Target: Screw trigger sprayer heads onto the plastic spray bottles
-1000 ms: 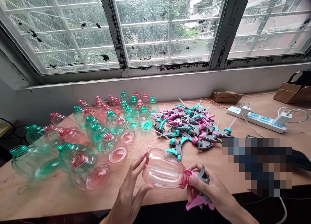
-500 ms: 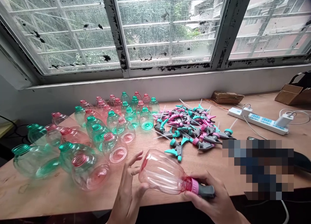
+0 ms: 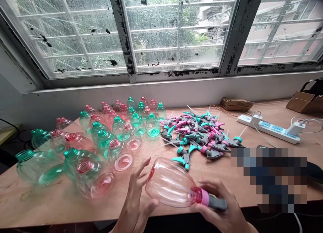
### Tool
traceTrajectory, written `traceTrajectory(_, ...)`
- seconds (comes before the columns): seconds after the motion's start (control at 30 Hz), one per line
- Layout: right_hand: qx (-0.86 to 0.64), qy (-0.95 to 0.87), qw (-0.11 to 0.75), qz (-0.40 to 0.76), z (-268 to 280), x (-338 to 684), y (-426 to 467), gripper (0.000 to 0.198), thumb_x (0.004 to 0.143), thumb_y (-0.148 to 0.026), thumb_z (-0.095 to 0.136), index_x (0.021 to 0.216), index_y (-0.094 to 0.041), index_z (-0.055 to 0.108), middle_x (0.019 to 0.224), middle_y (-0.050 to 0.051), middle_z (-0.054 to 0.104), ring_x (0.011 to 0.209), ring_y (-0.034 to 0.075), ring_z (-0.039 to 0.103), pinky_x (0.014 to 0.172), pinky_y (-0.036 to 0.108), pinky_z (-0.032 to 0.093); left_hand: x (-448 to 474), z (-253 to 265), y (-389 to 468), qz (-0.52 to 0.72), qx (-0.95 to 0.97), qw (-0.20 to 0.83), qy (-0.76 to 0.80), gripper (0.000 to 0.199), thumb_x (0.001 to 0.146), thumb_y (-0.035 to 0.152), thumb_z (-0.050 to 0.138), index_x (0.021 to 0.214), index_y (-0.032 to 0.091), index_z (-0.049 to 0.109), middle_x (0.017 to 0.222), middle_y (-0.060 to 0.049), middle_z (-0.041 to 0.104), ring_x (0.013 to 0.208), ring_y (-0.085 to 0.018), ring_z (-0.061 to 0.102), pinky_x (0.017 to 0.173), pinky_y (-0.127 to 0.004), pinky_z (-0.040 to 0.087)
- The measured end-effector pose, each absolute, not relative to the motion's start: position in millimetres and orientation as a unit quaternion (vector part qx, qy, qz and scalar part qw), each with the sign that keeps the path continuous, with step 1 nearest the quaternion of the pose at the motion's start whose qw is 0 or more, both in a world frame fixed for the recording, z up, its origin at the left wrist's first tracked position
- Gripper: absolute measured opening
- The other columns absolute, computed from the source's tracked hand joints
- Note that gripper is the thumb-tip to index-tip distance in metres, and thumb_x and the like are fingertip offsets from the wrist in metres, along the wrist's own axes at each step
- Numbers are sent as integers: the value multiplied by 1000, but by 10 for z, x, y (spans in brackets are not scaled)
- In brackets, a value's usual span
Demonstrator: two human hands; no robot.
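Note:
A clear pink spray bottle (image 3: 171, 184) lies tilted on its side in the air above the table's front edge, its base toward the left. Around its pink collar and grey spray head (image 3: 214, 202), the fingers and thumb of my right hand (image 3: 224, 206) are closed. My left hand (image 3: 137, 196) is at the base end with fingers spread; its thumb is close under the bottle, and I cannot tell if it touches. Beyond the bottle lies a heap of pink, teal and grey spray heads (image 3: 194, 128) with thin white tubes.
Several green bottles (image 3: 40, 167) and pink bottles (image 3: 94, 182), all without spray heads, stand on the wooden table (image 3: 50, 206) at left. A white power strip (image 3: 270, 128), a brown packet (image 3: 237, 104) and a cardboard box (image 3: 304, 100) are at right. A blurred-out patch covers the right front.
The spray bottle and my right hand have shifted slightly right and down. My left hand's thumb and fingers stand a little farther from the bottle's base. The view has tilted slightly.

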State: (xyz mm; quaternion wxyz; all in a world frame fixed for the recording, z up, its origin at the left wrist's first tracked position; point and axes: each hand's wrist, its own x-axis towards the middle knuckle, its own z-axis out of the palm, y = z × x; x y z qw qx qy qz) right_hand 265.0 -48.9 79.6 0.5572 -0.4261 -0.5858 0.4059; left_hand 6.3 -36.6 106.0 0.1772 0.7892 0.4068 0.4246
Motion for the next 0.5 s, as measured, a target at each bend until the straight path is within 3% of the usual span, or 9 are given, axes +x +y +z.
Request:
traceTrajectory(0.07,-417,-467,525,576,813,2639,-453,38,77,-51,78,98,-25,59,70,4,81,60,26,77,55,33,60,65,1047,-370,439,799,149,382,42,102,36,41,144,35,37,156,-9,31,144,-33,34,109,-50,45)
traceTrajectory(0.13,-393,-405,489,666,810,2635,-423,40,79,-59,72,90,-24,56,58,1,76,49,22,73,49,31,58,45,1049,-362,447,805,113,375,42,103,26,43,142,39,40,156,-7,32,140,-31,41,107,-48,49)
traceTrajectory(0.2,-412,-437,505,620,791,2643,-425,39,76,-56,76,87,-24,57,60,1,76,52,23,73,50,30,59,19,1072,-354,428,810,101,387,40,100,32,48,140,38,44,159,-7,29,141,-34,39,108,-51,46)
traceTrajectory(0.3,-449,-590,564,363,768,2671,-483,33,70,-40,87,92,-28,65,75,4,82,65,29,77,58,35,61,1,1112,-356,414,801,154,403,53,94,57,47,140,31,46,161,-12,27,145,-41,32,112,-57,40)
traceTrajectory(0.37,-417,-679,565,213,775,2681,-523,42,66,-27,90,101,-33,67,87,5,85,71,31,78,67,39,62,7,1113,-360,430,779,197,413,55,94,60,42,140,30,46,159,-12,29,146,-39,31,112,-55,41)
traceTrajectory(0.43,-405,-695,558,206,793,2670,-538,43,68,-26,89,104,-35,67,86,3,84,69,30,78,66,37,62,10,1092,-355,445,765,215,414,48,96,54,45,139,32,46,158,-9,31,148,-35,29,114,-49,41)
traceTrajectory(0.5,-425,-644,549,321,808,2639,-530,27,76,-39,82,97,-31,68,75,2,82,62,26,76,56,31,60,-5,1065,-337,454,770,206,399,44,95,49,52,137,35,48,158,-6,33,149,-32,27,115,-45,40)
